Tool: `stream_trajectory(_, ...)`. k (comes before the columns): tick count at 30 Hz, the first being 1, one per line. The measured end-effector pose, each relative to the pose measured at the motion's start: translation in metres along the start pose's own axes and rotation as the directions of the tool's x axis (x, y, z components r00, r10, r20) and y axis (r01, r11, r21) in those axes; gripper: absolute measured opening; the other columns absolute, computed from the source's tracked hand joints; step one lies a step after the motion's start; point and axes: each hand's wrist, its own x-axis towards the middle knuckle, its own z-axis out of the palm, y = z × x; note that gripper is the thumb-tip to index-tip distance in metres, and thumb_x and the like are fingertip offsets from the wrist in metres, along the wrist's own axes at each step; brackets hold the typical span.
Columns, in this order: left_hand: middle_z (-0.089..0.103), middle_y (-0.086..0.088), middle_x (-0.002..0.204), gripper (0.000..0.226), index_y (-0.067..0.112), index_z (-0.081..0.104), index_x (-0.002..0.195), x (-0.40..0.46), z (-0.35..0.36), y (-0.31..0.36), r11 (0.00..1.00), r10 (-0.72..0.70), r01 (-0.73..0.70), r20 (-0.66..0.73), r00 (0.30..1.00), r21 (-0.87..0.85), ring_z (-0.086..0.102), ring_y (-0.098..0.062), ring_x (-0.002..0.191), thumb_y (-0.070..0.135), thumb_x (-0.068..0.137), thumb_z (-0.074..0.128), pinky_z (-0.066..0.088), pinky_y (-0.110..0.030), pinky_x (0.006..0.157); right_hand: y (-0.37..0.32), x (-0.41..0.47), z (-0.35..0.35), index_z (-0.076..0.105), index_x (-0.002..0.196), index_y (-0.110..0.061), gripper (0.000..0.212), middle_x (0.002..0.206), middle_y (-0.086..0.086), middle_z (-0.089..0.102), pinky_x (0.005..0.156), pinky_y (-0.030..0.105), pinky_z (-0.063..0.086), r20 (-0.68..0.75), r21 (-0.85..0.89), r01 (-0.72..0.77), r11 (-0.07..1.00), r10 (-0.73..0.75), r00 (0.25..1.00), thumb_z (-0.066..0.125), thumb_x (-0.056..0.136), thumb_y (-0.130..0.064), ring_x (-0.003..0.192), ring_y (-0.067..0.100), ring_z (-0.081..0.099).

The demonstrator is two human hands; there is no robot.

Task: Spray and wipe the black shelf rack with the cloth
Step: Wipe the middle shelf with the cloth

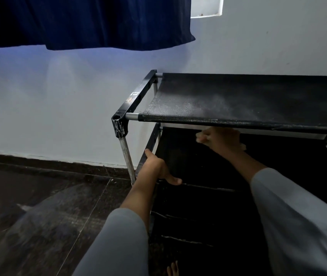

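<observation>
The black shelf rack stands against the white wall, its fabric top tier dusty and its metal posts silver. My left hand grips the left front corner of the second tier, thumb on the fabric. My right hand reaches under the top tier, over the second tier, and holds a pale cloth bunched in its fingers; only small bits of the cloth show at the fingers and behind the wrist. No spray bottle is in view.
A dark blue curtain hangs above at the upper left. The floor is dark polished tile. Lower tiers of the rack lie below my arms. A bare foot shows at the bottom edge.
</observation>
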Motion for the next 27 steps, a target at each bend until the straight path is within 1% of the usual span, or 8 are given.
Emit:
stream_trajectory(4,0.012,-0.016,0.157,0.127,0.002,-0.022,0.144,-0.008,-0.002,0.001,0.998,0.034,-0.04,0.123,0.992,0.047,0.015,-0.027,0.145,0.032,0.073,0.079,0.011,-0.033,0.115,0.031,-0.007,-0.005,0.068,0.109,-0.042,0.033,0.113,0.001,0.068,0.085,0.034,0.045,-0.082,-0.059,-0.14,0.988,0.135,0.987,0.056,0.085,-0.06,0.105,0.027,0.063)
stream_trajectory(10,0.015,-0.017,0.156,0.126,0.006,-0.023,0.145,-0.004,-0.002,0.001,0.996,0.083,-0.077,0.12,0.989,-0.055,0.016,-0.032,0.144,0.023,0.074,0.079,0.012,-0.04,0.116,-0.025,0.009,0.009,0.072,0.096,-0.019,0.033,0.1,0.005,0.069,0.06,0.024,0.03,-0.08,-0.119,-0.346,0.931,0.338,0.938,0.05,0.093,-0.044,0.091,0.023,0.064)
stream_trajectory(12,0.015,-0.016,0.156,0.125,0.007,-0.023,0.146,-0.003,-0.001,0.0,0.993,0.108,-0.102,0.109,0.988,-0.057,0.015,-0.032,0.144,0.021,0.074,0.078,0.012,-0.04,0.116,-0.052,0.013,0.019,0.07,0.094,-0.019,0.03,0.098,0.004,0.069,0.058,0.023,0.029,-0.072,-0.092,-0.257,0.962,0.251,0.965,0.053,0.092,-0.043,0.089,0.022,0.063)
stream_trajectory(16,0.012,-0.013,0.158,0.125,0.01,-0.021,0.147,0.0,0.001,-0.003,0.991,0.121,-0.114,0.107,0.987,-0.067,0.013,-0.029,0.145,0.019,0.073,0.079,0.015,-0.039,0.115,-0.098,-0.004,0.018,0.07,0.107,-0.028,0.028,0.112,0.003,0.066,0.078,0.031,0.04,0.023,-0.054,0.052,0.997,-0.051,0.998,0.06,0.089,-0.047,0.105,0.025,0.061)
stream_trajectory(19,0.014,-0.01,0.158,0.12,0.01,-0.016,0.149,-0.001,0.001,-0.006,0.989,0.146,-0.142,0.111,0.983,-0.04,0.016,-0.026,0.145,0.019,0.075,0.079,0.021,-0.032,0.112,-0.092,-0.037,-0.007,0.061,0.122,-0.044,0.038,0.127,-0.002,0.062,0.088,0.032,0.041,0.224,-0.041,0.278,0.96,-0.262,0.939,0.061,0.085,-0.051,0.115,0.024,0.058)
stream_trajectory(21,0.018,-0.011,0.157,0.107,0.003,-0.007,0.149,-0.001,0.001,-0.005,0.987,0.155,-0.148,0.127,0.98,-0.061,0.02,-0.024,0.144,0.014,0.079,0.074,0.031,-0.016,0.104,-0.078,-0.063,-0.025,0.055,0.126,-0.051,0.043,0.128,-0.008,0.061,0.087,0.029,0.04,0.35,-0.039,0.391,0.919,-0.354,0.867,0.063,0.084,-0.047,0.115,0.02,0.058)
stream_trajectory(24,0.029,-0.01,0.153,0.107,0.004,0.003,0.149,-0.003,0.0,-0.002,0.991,0.132,-0.134,0.13,0.983,0.0,0.03,-0.021,0.14,0.02,0.075,0.078,0.031,-0.019,0.104,-0.06,-0.086,-0.038,0.05,0.126,-0.057,0.044,0.129,-0.015,0.057,0.085,0.03,0.038,0.411,0.004,0.458,0.889,-0.419,0.81,0.06,0.084,-0.054,0.116,0.015,0.055)
stream_trajectory(27,0.04,-0.008,0.146,0.106,0.005,0.013,0.147,-0.004,-0.002,0.0,0.987,0.103,-0.113,0.088,0.991,0.117,0.039,-0.023,0.135,0.032,0.071,0.081,0.034,-0.028,0.103,-0.055,-0.081,-0.026,0.052,0.122,-0.059,0.043,0.125,-0.02,0.058,0.084,0.031,0.039,0.339,0.051,0.418,0.907,-0.409,0.847,0.062,0.082,-0.048,0.114,0.012,0.056)
